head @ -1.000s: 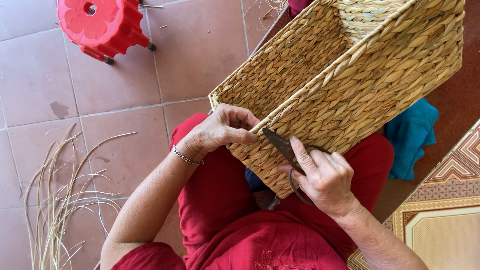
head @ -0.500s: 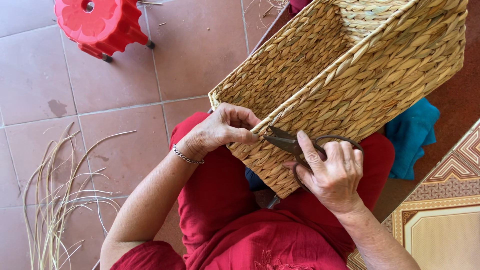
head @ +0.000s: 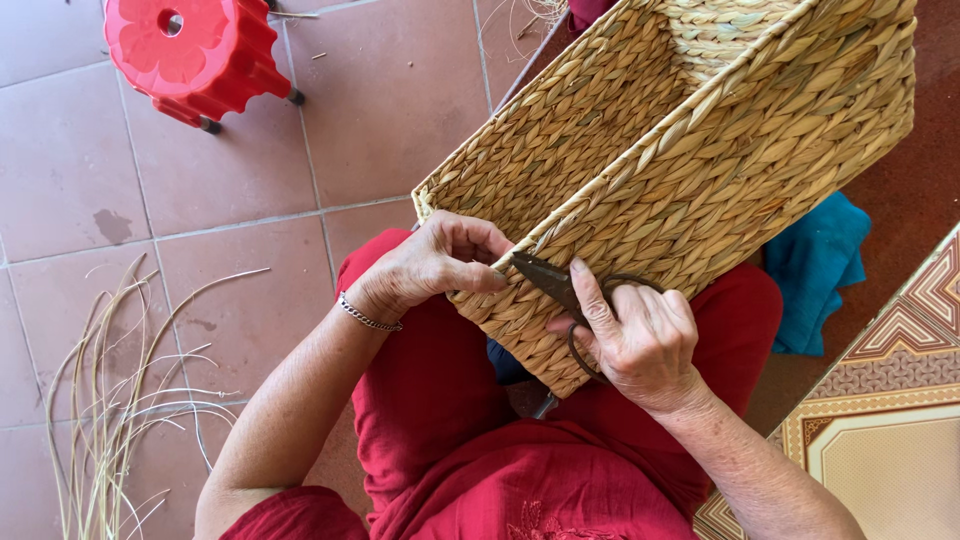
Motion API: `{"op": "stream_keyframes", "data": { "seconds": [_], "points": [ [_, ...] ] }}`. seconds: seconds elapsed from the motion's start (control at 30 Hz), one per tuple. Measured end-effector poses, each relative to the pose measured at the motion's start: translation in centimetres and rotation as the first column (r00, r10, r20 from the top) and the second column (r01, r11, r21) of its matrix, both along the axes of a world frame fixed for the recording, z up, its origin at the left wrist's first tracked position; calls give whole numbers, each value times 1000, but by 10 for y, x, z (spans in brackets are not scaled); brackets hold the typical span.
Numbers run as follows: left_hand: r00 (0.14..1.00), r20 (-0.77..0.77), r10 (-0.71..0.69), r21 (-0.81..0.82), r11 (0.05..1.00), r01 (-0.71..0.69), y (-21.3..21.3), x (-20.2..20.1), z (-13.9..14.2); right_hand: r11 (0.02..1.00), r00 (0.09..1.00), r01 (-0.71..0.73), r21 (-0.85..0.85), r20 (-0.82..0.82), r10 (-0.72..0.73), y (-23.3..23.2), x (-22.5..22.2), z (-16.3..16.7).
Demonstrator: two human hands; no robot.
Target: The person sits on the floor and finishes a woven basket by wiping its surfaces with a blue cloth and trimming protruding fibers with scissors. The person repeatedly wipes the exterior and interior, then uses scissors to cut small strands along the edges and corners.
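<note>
A rectangular woven basket (head: 700,150) lies tipped on the person's lap, over red clothing (head: 470,440), its open mouth toward the upper left and its near corner pointing down at the knees. The left hand (head: 430,265) rests at the rim's lower corner, fingers curled closed and pinching the woven edge. The right hand (head: 640,335) presses against the basket's outer wall just beside it, fingers wrapped through the handles of dark metal scissors (head: 560,290); the blades lie closed or nearly so, tip touching the rim next to the left fingertips. A bracelet (head: 368,318) circles the left wrist.

To the left the tiled floor (head: 240,200) offers open room. Loose pale reeds (head: 110,400) lie at the lower left edge, well apart. A red plastic stool (head: 190,55) stands at the upper left. A teal cloth (head: 815,270) sits right of the basket, near a patterned mat (head: 880,440).
</note>
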State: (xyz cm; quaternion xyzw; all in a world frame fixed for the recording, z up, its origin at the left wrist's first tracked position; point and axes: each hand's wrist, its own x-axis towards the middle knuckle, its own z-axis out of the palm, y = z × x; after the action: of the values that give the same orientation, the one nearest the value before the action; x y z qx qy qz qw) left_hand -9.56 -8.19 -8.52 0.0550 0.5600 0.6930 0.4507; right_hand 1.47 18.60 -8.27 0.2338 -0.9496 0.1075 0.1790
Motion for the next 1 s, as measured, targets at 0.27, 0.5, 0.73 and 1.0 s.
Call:
{"op": "stream_keyframes", "data": {
  "seconds": [0.27, 0.5, 0.73, 1.0],
  "points": [
    [1000, -17, 13, 0, 1000, -13, 11, 1, 17, 672, 897, 288, -683, 438, 61, 19, 10, -8],
    [993, -42, -114, -133, 985, 107, 22, -1, 19, 773, 939, 326, -545, 280, -198, 46, 8, 6],
    [988, -28, -151, -87, 985, 148, 33, -9, 26, 947, 960, 278, -159, 85, -268, 57, 10, 14],
    [992, -109, -59, -149, 988, 42, 77, -20, 31, 968, 976, 218, -128, 32, -216, 66, 12, 7]
  ]
}}
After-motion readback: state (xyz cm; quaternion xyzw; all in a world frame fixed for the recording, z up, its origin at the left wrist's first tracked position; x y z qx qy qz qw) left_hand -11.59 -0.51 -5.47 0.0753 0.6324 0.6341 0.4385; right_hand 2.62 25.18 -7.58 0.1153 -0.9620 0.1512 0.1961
